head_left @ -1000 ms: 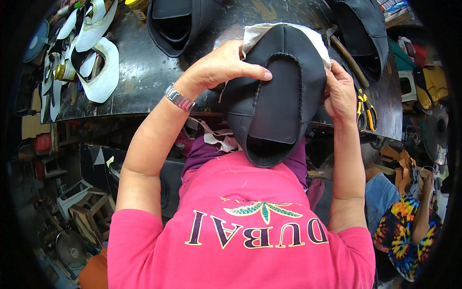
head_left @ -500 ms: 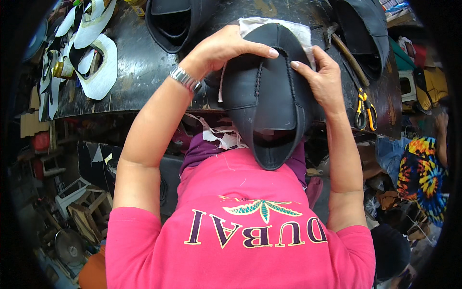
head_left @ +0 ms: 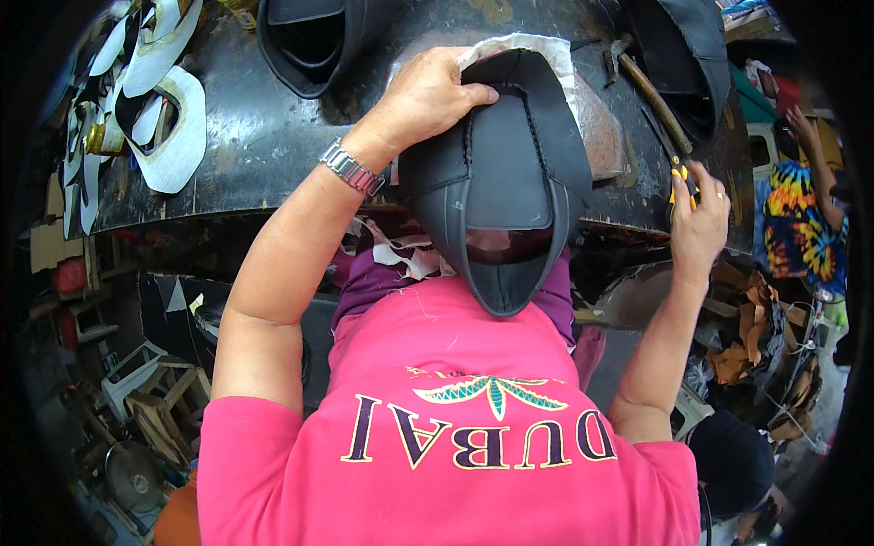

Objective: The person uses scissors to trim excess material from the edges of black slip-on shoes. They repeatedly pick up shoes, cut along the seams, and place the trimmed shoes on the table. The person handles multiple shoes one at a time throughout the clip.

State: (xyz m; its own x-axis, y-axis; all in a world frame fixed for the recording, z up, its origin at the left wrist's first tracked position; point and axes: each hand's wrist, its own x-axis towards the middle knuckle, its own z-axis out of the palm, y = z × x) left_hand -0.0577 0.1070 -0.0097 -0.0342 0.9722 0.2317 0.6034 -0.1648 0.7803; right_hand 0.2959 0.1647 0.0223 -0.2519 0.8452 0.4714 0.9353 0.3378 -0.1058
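A black shoe upper (head_left: 510,164), with a stitched seam along its opening, lies over the near table edge, its pointed end against my lap. My left hand (head_left: 435,98), with a watch on the wrist, pinches its far left edge, thumb on top and fingers partly hidden. White lining cloth (head_left: 557,59) sticks out from under its far edge. To the right, my right hand (head_left: 699,218) closes round the yellow-and-black handles of the scissors (head_left: 680,173), whose dark blades lie on the table beside a hammer (head_left: 651,91).
Black uppers (head_left: 308,41) stand at the far side, another (head_left: 683,64) far right. Pale cut pieces (head_left: 173,136) and a small jar (head_left: 105,138) lie at the left. A clear plastic-like sheet (head_left: 596,136) is under the work. Another person's arm (head_left: 813,155) shows at the far right.
My right hand has let go of the upper and moved right and nearer, onto the scissors. My left hand still holds the upper, which has shifted slightly left.
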